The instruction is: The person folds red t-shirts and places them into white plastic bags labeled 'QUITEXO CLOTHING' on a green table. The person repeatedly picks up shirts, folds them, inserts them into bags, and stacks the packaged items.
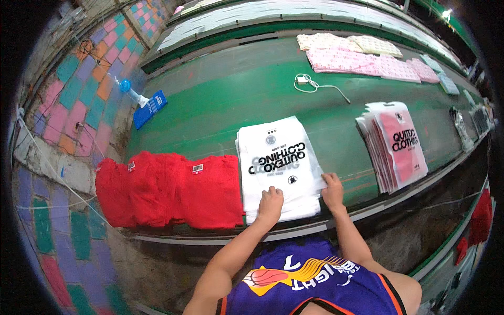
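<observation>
A stack of white printed plastic bags (283, 157) lies in front of me near the table's front edge; the top bag has a see-through margin on its right side. My left hand (271, 204) rests on the lower part of the stack with its fingers curled; whether it pinches a layer cannot be made out. At the right margin, my right hand (333, 191) grips the edge of the top bag between thumb and fingers. Folded red garments (212, 189) with small neck labels lie overlapped in a row, directly left of the bags.
A pile of filled bags (403, 145) with red cloth inside stands to the right on the green table (220, 102). Farther back are a white charger with cable (302, 80), folded pink printed cloths (342, 61) and a blue record book (151, 109). A painted brick wall (78, 102) borders the left.
</observation>
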`<state>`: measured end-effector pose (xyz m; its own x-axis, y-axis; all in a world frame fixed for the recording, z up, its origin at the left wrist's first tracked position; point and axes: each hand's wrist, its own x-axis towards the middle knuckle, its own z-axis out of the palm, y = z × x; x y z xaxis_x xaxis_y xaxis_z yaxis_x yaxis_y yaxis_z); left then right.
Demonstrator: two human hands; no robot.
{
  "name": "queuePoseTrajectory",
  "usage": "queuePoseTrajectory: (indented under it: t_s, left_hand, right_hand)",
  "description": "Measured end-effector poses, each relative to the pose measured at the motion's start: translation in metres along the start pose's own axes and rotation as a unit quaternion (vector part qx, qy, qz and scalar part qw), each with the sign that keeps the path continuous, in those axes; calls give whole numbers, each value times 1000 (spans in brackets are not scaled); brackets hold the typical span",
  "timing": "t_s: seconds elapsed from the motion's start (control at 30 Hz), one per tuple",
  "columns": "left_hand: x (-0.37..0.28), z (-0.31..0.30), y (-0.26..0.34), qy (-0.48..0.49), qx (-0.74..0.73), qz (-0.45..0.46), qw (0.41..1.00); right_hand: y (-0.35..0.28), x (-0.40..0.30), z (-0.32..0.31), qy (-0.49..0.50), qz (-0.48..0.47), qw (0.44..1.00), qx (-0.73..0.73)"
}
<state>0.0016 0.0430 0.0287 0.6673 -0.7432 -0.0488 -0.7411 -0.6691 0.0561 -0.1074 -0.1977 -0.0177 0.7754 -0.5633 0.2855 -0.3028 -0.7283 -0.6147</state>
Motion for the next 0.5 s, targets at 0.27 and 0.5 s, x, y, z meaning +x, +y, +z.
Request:
queuePoseTrajectory:
  t_s: [0.27,0.5]
  left_hand:
    - [-7,7,-10,-65,-105,-35,992]
    - [-46,-21,-41,14,-342,-88,936]
  right_hand:
    - [7,11,-18,-155,-37,984,77]
    - [-38,44,-61,-198,-43,978,-47]
